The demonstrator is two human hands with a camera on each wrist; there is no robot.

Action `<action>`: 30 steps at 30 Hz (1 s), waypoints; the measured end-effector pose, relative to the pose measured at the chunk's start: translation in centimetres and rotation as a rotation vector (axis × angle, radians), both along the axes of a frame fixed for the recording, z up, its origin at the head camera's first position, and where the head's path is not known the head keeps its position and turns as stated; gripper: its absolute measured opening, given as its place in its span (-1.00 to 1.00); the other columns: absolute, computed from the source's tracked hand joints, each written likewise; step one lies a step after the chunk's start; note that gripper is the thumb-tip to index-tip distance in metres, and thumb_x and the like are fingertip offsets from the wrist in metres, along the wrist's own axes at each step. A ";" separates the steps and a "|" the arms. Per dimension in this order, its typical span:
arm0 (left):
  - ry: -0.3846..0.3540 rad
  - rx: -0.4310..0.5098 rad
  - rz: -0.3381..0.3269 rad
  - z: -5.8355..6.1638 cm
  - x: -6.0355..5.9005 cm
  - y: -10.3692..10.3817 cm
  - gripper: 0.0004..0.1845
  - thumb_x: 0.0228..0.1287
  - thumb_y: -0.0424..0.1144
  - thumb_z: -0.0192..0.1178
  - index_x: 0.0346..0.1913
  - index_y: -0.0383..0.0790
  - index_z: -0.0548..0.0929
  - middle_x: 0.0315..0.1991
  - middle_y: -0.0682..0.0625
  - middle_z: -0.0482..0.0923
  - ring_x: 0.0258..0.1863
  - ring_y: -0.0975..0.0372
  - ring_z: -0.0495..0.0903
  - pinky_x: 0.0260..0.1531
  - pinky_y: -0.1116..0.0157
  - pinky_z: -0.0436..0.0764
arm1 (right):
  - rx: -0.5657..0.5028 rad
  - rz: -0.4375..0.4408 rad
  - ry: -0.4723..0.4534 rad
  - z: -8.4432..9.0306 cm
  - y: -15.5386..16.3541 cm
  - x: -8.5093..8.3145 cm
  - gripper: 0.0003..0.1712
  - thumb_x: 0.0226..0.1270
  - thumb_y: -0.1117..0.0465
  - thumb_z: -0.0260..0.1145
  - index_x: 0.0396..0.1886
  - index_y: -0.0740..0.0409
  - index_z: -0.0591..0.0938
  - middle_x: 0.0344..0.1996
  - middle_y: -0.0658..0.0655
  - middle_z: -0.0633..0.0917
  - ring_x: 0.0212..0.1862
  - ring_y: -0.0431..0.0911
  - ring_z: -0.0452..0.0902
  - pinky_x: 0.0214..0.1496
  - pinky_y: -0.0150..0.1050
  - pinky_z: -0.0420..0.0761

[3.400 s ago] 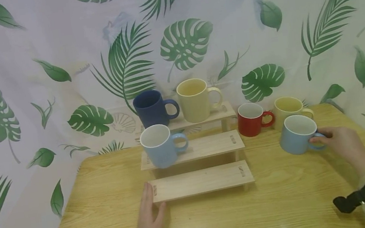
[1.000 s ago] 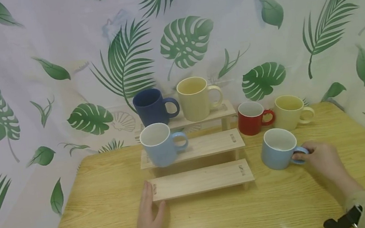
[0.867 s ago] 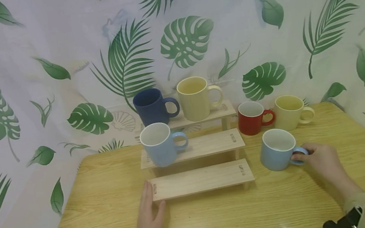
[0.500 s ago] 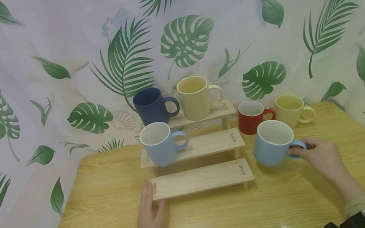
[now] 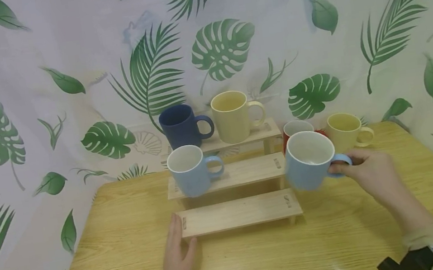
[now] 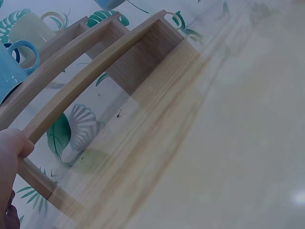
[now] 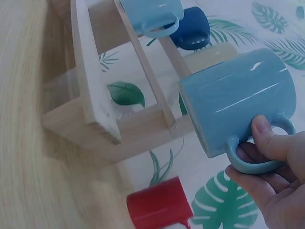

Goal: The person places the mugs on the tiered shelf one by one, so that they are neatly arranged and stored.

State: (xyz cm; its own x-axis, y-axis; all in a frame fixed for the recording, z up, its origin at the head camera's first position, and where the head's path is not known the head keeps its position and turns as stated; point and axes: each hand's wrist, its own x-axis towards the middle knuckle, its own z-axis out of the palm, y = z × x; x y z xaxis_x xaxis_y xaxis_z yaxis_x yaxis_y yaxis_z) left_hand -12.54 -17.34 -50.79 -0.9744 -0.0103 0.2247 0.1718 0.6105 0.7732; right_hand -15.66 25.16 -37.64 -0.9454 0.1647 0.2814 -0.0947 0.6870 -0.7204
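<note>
My right hand (image 5: 371, 174) pinches the handle of a light blue mug (image 5: 307, 168), thumb and fingers around it. The mug hangs upright above the table, just right of the middle shelf's end, partly hiding a red mug (image 5: 286, 131). In the right wrist view this same blue mug (image 7: 243, 100) fills the upper right. My left hand (image 5: 175, 261) rests against the left end of the lowest wooden shelf (image 5: 239, 214), fingers fairly straight and thumb near the front corner. A second light blue mug (image 5: 190, 175) stands on the left of the middle shelf (image 5: 246, 171).
On the top shelf (image 5: 269, 132) stand a dark blue mug (image 5: 180, 128) and a large yellow mug (image 5: 232, 119). Another yellow mug (image 5: 341, 132) sits on the table (image 5: 131, 237) at the back right. A leaf-patterned cloth (image 5: 80, 70) hangs behind the table.
My right hand has brought the light blue mug leftward from the table's right side, then raised it off the tabletop toward the shelves. My left hand has stayed in place.
</note>
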 end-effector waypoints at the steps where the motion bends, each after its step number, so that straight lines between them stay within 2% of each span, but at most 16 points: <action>1: 0.002 0.001 0.000 -0.1 0.0 0.0 -0.29 0.31 -0.06 0.02 0.42 0.08 -0.08 0.45 0.11 -0.20 0.40 0.16 -0.15 0.33 -0.01 -0.06 | -0.006 0.019 0.008 0.2 -0.4 -0.2 -0.68 -0.14 -0.07 0.48 -0.53 0.07 0.68 -0.65 -0.24 0.59 -0.51 -0.31 0.35 -0.54 -0.43 0.37; 4: 0.005 0.000 -0.001 -0.1 0.1 -0.1 -0.30 0.32 -0.03 0.00 0.42 0.08 -0.09 0.45 0.12 -0.20 0.40 0.17 -0.15 0.33 -0.01 -0.06 | -0.010 0.082 0.029 0.6 -1.8 -1.0 -0.71 -0.15 -0.01 0.49 -0.53 0.09 0.68 -0.62 -0.20 0.61 -0.51 -0.35 0.40 -0.52 -0.46 0.42; 10: 0.013 -0.001 -0.004 -0.2 0.1 -0.1 -0.30 0.32 -0.04 0.01 0.42 0.08 -0.09 0.45 0.10 -0.19 0.40 0.16 -0.15 0.33 -0.01 -0.05 | -0.050 0.200 0.008 0.9 -4.5 -2.8 -0.76 -0.14 0.10 0.50 -0.51 0.13 0.67 -0.52 -0.02 0.67 -0.45 -0.30 0.52 -0.41 -0.41 0.54; 16: 0.025 -0.002 -0.010 -0.1 0.0 -0.1 -0.30 0.32 -0.04 0.00 0.42 0.05 -0.07 0.45 0.08 -0.18 0.40 0.15 -0.14 0.33 -0.02 -0.04 | -0.015 0.236 0.040 0.7 -6.5 -4.6 -0.79 -0.17 0.18 0.51 -0.65 0.12 0.61 -0.61 -0.01 0.66 -0.48 -0.24 0.50 -0.48 -0.41 0.52; 25: 0.022 0.003 -0.005 -0.1 0.0 -0.1 -0.29 0.31 -0.07 0.03 0.42 0.06 -0.07 0.45 0.08 -0.18 0.40 0.14 -0.13 0.32 -0.02 -0.04 | -0.077 0.281 0.003 0.5 -8.4 -6.8 -0.77 -0.20 0.12 0.52 -0.58 0.11 0.65 -0.60 -0.02 0.62 -0.46 -0.16 0.44 -0.47 -0.37 0.49; 30: 0.014 0.006 -0.004 0.0 0.1 -0.1 -0.29 0.31 -0.09 0.03 0.42 0.06 -0.07 0.45 0.08 -0.18 0.40 0.15 -0.14 0.33 -0.01 -0.05 | -0.098 0.308 0.009 0.4 -9.1 -7.6 -0.77 -0.21 0.13 0.53 -0.62 0.11 0.63 -0.63 0.00 0.59 -0.49 -0.15 0.41 -0.52 -0.37 0.46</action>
State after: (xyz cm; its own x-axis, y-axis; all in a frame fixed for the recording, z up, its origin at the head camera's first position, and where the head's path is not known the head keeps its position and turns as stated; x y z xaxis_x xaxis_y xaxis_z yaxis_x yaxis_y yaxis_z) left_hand -12.48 -17.44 -50.83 -0.9712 -0.0078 0.2381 0.1850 0.6054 0.7741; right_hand -23.23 16.07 -37.21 -0.9526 -0.1019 0.2867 -0.2938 0.5529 -0.7797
